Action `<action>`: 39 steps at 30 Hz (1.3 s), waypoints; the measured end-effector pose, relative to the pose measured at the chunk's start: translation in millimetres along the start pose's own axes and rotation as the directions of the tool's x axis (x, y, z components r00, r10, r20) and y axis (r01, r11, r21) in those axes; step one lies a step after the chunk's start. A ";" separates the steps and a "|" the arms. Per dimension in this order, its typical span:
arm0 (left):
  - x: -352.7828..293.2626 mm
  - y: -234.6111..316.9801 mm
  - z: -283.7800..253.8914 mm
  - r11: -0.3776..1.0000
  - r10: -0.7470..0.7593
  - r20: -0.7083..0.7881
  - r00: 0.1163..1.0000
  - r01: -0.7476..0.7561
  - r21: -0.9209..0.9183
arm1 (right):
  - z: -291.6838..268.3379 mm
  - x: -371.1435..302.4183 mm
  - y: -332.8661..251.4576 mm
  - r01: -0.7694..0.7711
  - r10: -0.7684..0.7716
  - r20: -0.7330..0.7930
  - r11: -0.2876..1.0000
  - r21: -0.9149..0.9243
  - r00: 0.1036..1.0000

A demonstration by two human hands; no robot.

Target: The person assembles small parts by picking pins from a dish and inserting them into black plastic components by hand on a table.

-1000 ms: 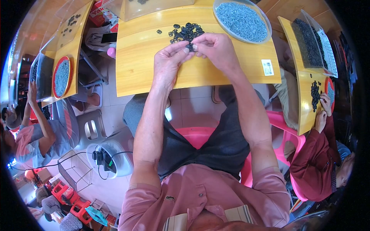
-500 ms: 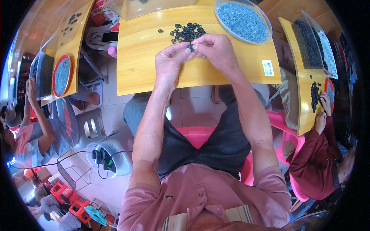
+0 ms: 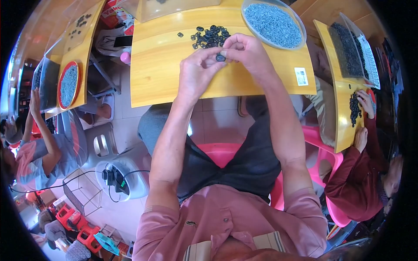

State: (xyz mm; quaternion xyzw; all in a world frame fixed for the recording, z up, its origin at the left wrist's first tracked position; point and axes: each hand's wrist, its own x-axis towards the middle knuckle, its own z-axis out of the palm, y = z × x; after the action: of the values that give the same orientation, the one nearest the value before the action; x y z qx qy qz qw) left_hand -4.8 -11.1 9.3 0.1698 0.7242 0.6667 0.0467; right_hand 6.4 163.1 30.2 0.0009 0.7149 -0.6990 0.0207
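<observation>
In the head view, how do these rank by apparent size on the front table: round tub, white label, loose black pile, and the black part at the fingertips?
Largest to smallest:
Round tub
Black pile
White label
Black part

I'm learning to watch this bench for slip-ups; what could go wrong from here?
The small black part sits at the fingertips of the left hand and right hand, so it might slip and drop.
The pile of loose black parts lies just beyond the fingers; a stray knuckle could scatter some.
The round tub of metal pieces stands near the right hand and might get bumped.
</observation>
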 end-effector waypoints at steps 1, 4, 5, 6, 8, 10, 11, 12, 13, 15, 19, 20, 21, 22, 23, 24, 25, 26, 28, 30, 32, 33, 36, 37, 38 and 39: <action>-0.5 2.1 0.0 0.996 0.033 -0.014 0.999 -0.032 0.085 | 0.4 -0.1 0.0 -0.001 0.001 -0.001 1.000 0.001 1.000; 0.2 -1.2 -1.0 0.974 0.095 -0.042 0.995 -0.084 0.209 | 2.8 -1.0 -1.3 -0.026 0.026 0.026 1.000 0.015 0.999; 0.3 -3.3 -1.4 0.963 0.122 -0.059 0.991 -0.103 0.247 | 3.4 -1.4 -1.5 -0.027 0.028 0.030 0.999 -0.020 0.999; 0.1 -2.1 -1.1 0.963 0.121 -0.059 0.991 -0.103 0.247 | 3.5 -1.7 -1.1 -0.028 0.030 0.033 0.998 -0.053 0.999; -0.9 0.2 -0.6 0.956 0.146 -0.043 0.988 -0.129 0.265 | 2.3 -2.9 -1.4 -0.033 0.035 0.032 0.998 -0.049 0.999; -1.0 5.0 -0.9 0.950 0.145 -0.023 0.989 -0.133 0.282 | 1.5 -2.9 -2.1 -0.035 0.036 0.035 0.998 -0.045 0.999; -1.4 6.1 -1.0 0.945 0.143 0.000 0.990 -0.137 0.297 | 1.2 -2.9 -1.5 -0.048 0.049 0.042 0.998 -0.040 0.998; -1.5 6.6 -0.9 0.945 0.145 -0.001 0.989 -0.138 0.296 | 0.3 -3.0 -1.1 -0.060 0.062 0.048 0.998 -0.037 0.997; -1.6 6.9 -0.8 0.936 0.144 0.018 0.989 -0.142 0.321 | -1.1 -2.3 0.7 -0.059 0.061 0.048 0.998 -0.038 0.997; -1.4 5.9 -0.4 0.927 0.144 0.035 0.989 -0.147 0.344 | -3.3 -0.4 5.4 -0.069 0.072 0.087 0.997 -0.033 0.994; -1.8 -4.5 0.6 0.899 0.198 0.025 0.980 -0.192 0.394 | -3.0 1.1 6.4 -0.070 0.073 0.079 0.996 -0.049 0.994; -1.7 -6.6 0.8 0.883 0.222 0.021 0.975 -0.210 0.419 | -1.1 0.9 5.8 -0.078 0.080 0.075 0.997 -0.029 0.994; -1.1 -6.3 2.7 0.885 0.228 0.023 0.973 -0.217 0.411 | -2.0 0.5 5.1 -0.086 0.087 0.064 0.996 -0.013 0.994; -1.8 -5.7 3.5 0.876 0.251 0.013 0.968 -0.233 0.423 | -3.0 1.0 6.3 -0.083 0.084 0.056 0.996 -0.021 0.995; -2.5 -4.8 4.1 0.866 0.273 0.004 0.962 -0.248 0.435 | -3.5 1.7 9.3 -0.073 0.075 0.060 0.997 -0.032 0.995; -3.2 -4.2 3.3 0.866 0.281 0.005 0.960 -0.256 0.429 | -2.4 3.1 10.8 -0.060 0.063 0.067 0.997 -0.042 0.996; -4.0 -3.7 2.1 0.863 0.269 0.006 0.963 -0.244 0.443 | -1.6 3.7 11.6 -0.055 0.058 0.062 0.997 -0.049 0.996; -4.3 -3.7 1.3 0.859 0.258 0.006 0.966 -0.232 0.457 | -0.4 3.5 12.2 -0.061 0.063 0.064 0.998 -0.033 0.996; -4.5 -5.5 1.4 0.863 0.275 0.009 0.961 -0.251 0.439 | 0.6 2.8 12.6 -0.062 0.064 0.058 0.998 -0.025 0.996; -5.6 -6.1 1.9 0.869 0.255 0.001 0.967 -0.230 0.438 | 0.4 2.4 13.0 -0.086 0.087 0.074 0.996 -0.021 0.993; -5.8 -8.9 2.4 0.860 0.274 -0.003 0.962 -0.244 0.448 | 1.0 2.4 14.2 -0.087 0.089 0.064 0.996 -0.036 0.994; -6.0 -9.9 2.2 0.850 0.286 -0.010 0.958 -0.249 0.465 | 1.4 2.4 14.1 -0.094 0.096 0.062 0.995 -0.044 0.993; -5.3 -10.2 1.9 0.857 0.276 -0.014 0.961 -0.240 0.456 | 1.0 1.5 12.3 -0.092 0.094 0.058 0.995 -0.041 0.994; -4.8 -8.7 3.0 0.858 0.280 -0.014 0.960 -0.244 0.453 | 0.2 2.0 12.5 -0.089 0.092 0.056 0.995 -0.045 0.994; -3.9 -6.4 4.2 0.863 0.279 -0.030 0.960 -0.237 0.446 | -0.9 2.9 13.0 -0.080 0.082 0.047 0.996 -0.036 0.996; -3.4 -5.0 5.0 0.868 0.277 -0.046 0.960 -0.229 0.440 | -1.4 3.9 14.5 -0.071 0.072 0.039 0.997 -0.027 0.997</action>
State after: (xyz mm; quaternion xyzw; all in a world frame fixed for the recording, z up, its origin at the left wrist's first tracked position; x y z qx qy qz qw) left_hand -1.1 -7.6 3.3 0.2332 0.8262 0.4990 -0.1186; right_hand 2.8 164.8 15.6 0.0124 0.7228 -0.6884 0.0599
